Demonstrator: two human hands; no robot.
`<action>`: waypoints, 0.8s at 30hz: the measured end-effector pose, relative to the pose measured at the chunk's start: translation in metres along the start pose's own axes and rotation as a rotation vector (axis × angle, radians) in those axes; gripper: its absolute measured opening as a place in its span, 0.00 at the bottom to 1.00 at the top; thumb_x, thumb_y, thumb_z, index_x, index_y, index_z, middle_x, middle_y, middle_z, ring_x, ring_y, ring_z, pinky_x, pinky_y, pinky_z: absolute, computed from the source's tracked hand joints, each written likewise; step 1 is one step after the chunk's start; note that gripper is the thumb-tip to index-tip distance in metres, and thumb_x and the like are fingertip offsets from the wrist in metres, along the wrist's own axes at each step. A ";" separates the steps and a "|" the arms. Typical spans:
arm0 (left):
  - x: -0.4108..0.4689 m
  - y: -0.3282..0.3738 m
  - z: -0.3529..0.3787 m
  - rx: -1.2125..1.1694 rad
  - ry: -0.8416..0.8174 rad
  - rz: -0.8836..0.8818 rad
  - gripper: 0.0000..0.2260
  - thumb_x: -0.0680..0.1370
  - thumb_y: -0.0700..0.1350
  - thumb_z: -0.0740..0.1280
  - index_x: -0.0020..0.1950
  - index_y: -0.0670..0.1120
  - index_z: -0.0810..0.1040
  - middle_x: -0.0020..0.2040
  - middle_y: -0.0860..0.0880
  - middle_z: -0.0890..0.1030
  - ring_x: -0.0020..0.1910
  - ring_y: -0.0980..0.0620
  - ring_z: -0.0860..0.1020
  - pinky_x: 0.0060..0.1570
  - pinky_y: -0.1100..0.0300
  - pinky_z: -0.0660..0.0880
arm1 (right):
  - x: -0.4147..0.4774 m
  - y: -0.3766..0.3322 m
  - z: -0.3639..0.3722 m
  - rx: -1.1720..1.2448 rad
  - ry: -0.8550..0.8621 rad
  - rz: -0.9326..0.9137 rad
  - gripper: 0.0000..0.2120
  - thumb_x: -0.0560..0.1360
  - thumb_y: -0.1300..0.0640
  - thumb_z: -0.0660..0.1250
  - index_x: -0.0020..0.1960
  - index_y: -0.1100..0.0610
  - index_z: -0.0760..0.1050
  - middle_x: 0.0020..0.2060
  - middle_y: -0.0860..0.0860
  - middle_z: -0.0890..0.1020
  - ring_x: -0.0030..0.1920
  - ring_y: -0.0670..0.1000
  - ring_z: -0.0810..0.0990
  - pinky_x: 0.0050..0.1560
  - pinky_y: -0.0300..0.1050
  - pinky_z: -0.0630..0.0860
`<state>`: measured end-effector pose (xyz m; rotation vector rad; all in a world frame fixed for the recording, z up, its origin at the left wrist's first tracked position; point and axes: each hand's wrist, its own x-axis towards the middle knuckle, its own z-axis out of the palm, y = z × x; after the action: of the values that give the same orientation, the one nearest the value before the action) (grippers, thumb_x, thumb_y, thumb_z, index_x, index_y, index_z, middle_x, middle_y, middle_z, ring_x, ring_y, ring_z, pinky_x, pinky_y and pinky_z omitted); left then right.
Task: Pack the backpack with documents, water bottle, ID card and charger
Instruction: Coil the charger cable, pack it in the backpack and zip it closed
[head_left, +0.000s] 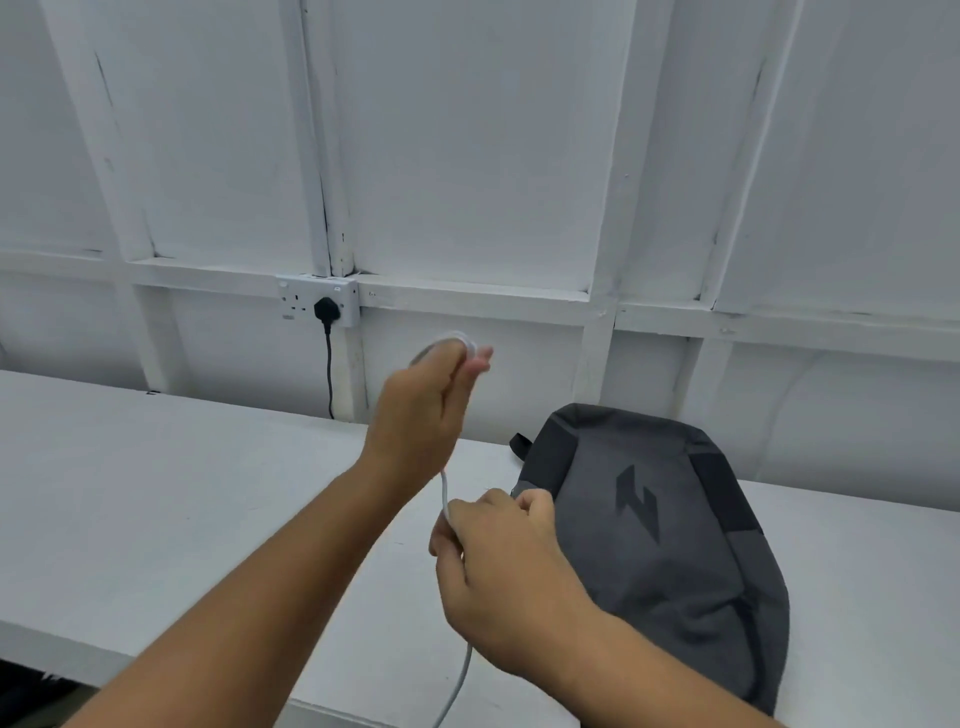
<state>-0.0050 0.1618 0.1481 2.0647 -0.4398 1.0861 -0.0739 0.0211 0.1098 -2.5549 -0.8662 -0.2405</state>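
Left hand (421, 410) is raised above the tabletop (156, 493), fingers clamped on looped charger cable (444, 491); cable is gripped lower by right hand (498, 566), beside backpack (649, 545).

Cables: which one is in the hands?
The white cable, gripped by the left hand and right hand; the black cable hangs from the wall socket, untouched.

A plain indoor workroom is suggested: a white-painted panelled wall with timber battens (467, 156) is seen at twelve o'clock, a long white flat worktop (156, 493) at nine o'clock, and a white double wall socket (293, 301) holding a black plug (326, 310) at eleven o'clock.
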 end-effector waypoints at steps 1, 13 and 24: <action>-0.005 -0.010 -0.002 0.174 -0.149 0.044 0.13 0.85 0.50 0.59 0.44 0.46 0.73 0.40 0.53 0.81 0.39 0.58 0.80 0.36 0.60 0.74 | 0.000 0.001 -0.006 -0.089 0.018 -0.048 0.12 0.81 0.55 0.54 0.52 0.50 0.76 0.47 0.46 0.79 0.50 0.46 0.69 0.64 0.51 0.61; -0.074 0.011 -0.049 -0.322 -0.941 -0.542 0.19 0.82 0.56 0.63 0.33 0.49 0.72 0.28 0.52 0.65 0.27 0.53 0.62 0.30 0.61 0.60 | 0.025 0.089 -0.030 -0.491 0.038 -0.339 0.05 0.78 0.51 0.65 0.50 0.45 0.80 0.44 0.42 0.76 0.48 0.51 0.74 0.57 0.52 0.67; -0.021 0.051 -0.055 -1.260 0.037 -0.639 0.14 0.84 0.49 0.56 0.45 0.45 0.76 0.32 0.50 0.74 0.28 0.54 0.69 0.31 0.63 0.70 | 0.004 0.058 0.026 0.109 -0.097 -0.147 0.12 0.83 0.46 0.56 0.46 0.49 0.74 0.38 0.42 0.77 0.41 0.47 0.74 0.49 0.46 0.68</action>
<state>-0.0782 0.1684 0.1746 0.9166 -0.2780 0.2648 -0.0345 -0.0057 0.0679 -2.4213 -1.0758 -0.1102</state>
